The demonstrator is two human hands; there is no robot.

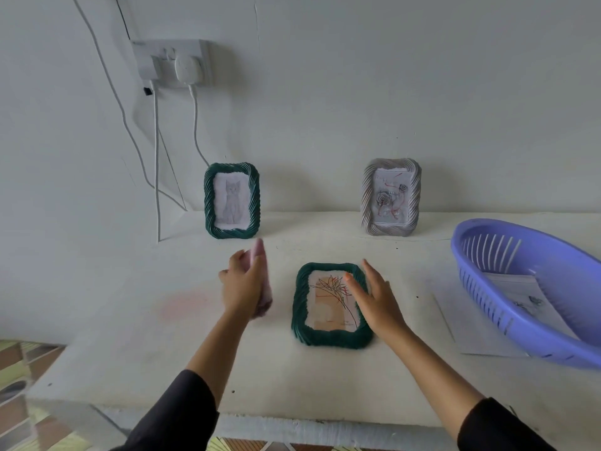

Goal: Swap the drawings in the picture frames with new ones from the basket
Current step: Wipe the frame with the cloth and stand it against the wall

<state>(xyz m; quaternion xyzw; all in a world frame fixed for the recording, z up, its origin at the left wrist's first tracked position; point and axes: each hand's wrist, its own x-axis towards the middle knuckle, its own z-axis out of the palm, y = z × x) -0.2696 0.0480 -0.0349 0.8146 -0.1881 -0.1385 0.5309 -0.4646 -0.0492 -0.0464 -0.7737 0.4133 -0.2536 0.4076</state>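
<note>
Gripping blurry pink item (259, 252) w/ L hand (242, 284), R hand (374, 301) spread over flat green frame (325, 336)

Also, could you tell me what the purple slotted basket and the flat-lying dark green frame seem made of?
The purple slotted basket looks like moulded plastic: smooth, uniform colour, thin slotted walls. The flat-lying dark green frame is matte with twisted rope-like ridges; maybe resin or plastic, can't tell which.

Wall socket (172, 61), white cables (157, 157) hanging; patterned floor (19, 369) lower left.
</note>
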